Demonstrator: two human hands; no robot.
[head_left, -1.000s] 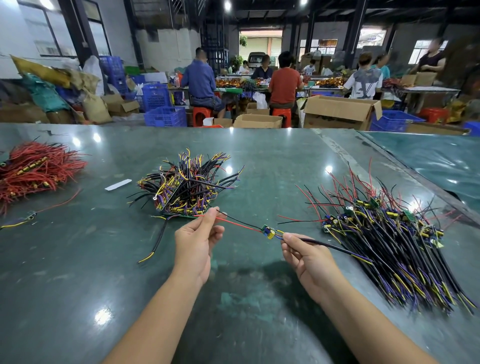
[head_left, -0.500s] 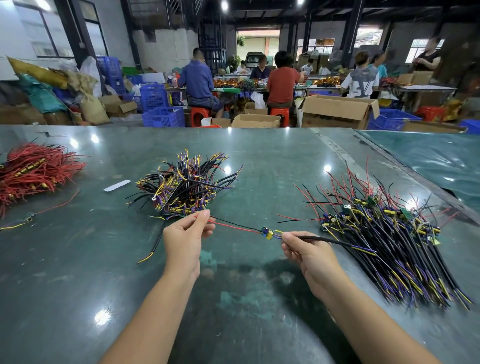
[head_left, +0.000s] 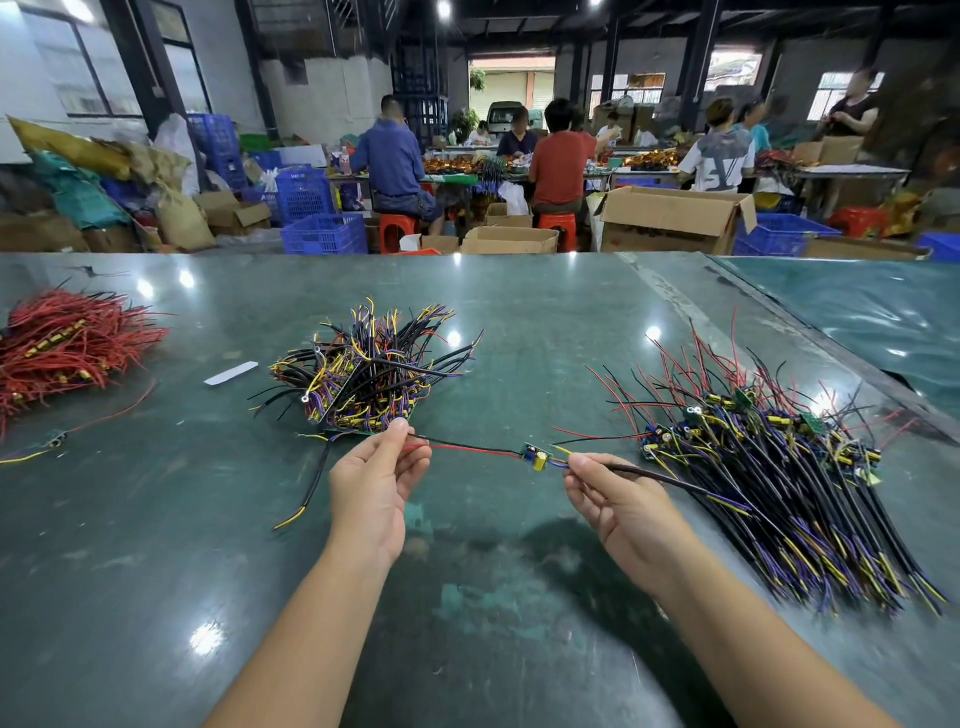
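Green, glossy table top (head_left: 467, 597) fills the near view, and behind it people sit on red stools among cardboard boxes (head_left: 670, 218) and blue crates (head_left: 324, 234).

A small circuit board (head_left: 535, 457) hangs just above the table between the two hands. The left hand (head_left: 371, 488) is to the left of the board, thumb and forefinger pinched on the red and black leads (head_left: 467, 448) that run from it, the other fingers loosely curled. The right hand (head_left: 618, 506) is just right of the board and pinches the black cable (head_left: 654, 475) close to where it leaves the board. The cable's free end trails right, over the next pile.

Left of the board and beyond it, touching the left fingertips, lies a tangled heap (head_left: 369, 374) of black, yellow and purple wires. Right of the board, near the right hand, a large pile of wired boards (head_left: 779, 478) fans toward the near right corner. A loose black wire (head_left: 311, 483) lies on the table left of the board, beside the left wrist. Well to the left of the board are a white strip (head_left: 231, 373) and a red wire pile (head_left: 67, 345).

Bare table lies under the board and nearer than it, between the forearms. Far right of the board a raised seam marks the table's edge against a second surface (head_left: 857, 322).
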